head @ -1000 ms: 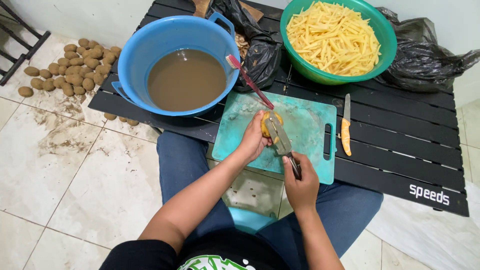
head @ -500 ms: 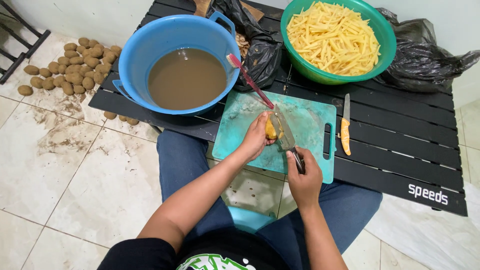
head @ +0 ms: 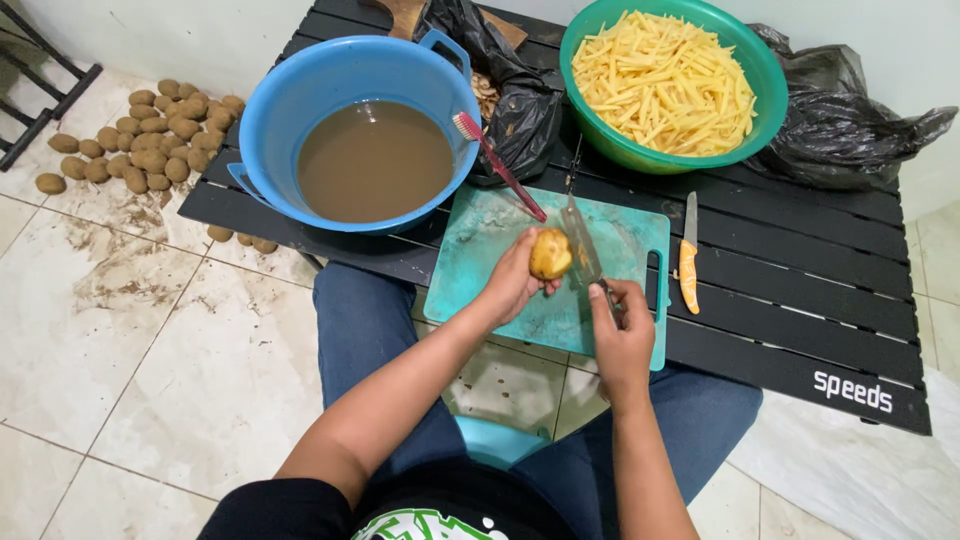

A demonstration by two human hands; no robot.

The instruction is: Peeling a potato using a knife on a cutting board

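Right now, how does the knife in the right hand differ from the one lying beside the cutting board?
The knife in the right hand has a dark handle; the spare knife has an orange one. The held knife is raised over the teal cutting board, its blade beside the potato in the left hand; the spare lies flat on the black table, untouched. Both blades point away from the person.

Bright even light, soft shadows, sharp
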